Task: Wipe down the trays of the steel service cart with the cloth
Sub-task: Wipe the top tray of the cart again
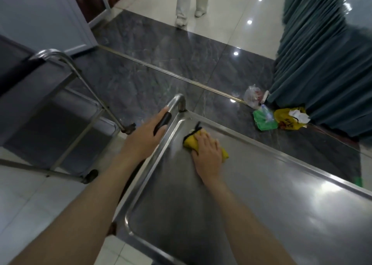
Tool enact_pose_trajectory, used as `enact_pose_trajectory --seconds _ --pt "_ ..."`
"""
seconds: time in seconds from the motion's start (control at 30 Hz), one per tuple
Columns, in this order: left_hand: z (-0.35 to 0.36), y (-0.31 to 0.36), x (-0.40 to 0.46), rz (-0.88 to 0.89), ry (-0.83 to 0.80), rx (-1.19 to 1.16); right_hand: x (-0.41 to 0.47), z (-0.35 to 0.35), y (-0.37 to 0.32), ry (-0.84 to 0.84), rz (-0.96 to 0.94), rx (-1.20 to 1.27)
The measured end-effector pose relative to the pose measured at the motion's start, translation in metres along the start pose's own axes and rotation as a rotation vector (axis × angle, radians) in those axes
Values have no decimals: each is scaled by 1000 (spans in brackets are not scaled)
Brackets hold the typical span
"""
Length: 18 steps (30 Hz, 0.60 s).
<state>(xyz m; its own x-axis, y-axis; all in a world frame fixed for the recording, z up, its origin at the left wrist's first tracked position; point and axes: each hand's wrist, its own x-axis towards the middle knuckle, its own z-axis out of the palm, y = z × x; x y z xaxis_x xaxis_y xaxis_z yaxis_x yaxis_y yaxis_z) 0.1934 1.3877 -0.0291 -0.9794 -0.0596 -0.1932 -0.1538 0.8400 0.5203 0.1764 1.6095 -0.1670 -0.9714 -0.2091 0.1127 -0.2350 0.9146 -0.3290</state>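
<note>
The steel service cart's top tray [261, 214] fills the lower right of the head view, shiny and rimmed. A yellow cloth with a black edge [192, 141] lies near the tray's far left corner. My right hand [207, 152] presses flat on the cloth, fingers straight and spread over it. My left hand [148, 135] grips the cart's handle [164, 119], a steel tube with a black sleeve, at the tray's left end.
A second steel cart [66, 107] stands to the left on the dark marble floor. Plastic bags, green and yellow [279, 119], lie by a teal pleated table skirt [322, 63] at the right. A person's white-trousered legs [191, 3] stand at the top.
</note>
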Motion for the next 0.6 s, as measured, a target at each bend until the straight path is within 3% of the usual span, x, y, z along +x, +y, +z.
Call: enact_pose_trajectory --seconds 0.13,0.27,0.5,0.6 --pt "5 2 -3 -16 75 -92 13 24 -53 -45 -168 10" --pt "9 -6 0 -17 58 -166 39 25 -48 -57 -194 -9" --pt "10 -6 -3 -23 73 -209 62 1 17 -1 -1 -79" --pt "11 -6 -2 -20 58 -236 40 -15 65 55 169 -92"
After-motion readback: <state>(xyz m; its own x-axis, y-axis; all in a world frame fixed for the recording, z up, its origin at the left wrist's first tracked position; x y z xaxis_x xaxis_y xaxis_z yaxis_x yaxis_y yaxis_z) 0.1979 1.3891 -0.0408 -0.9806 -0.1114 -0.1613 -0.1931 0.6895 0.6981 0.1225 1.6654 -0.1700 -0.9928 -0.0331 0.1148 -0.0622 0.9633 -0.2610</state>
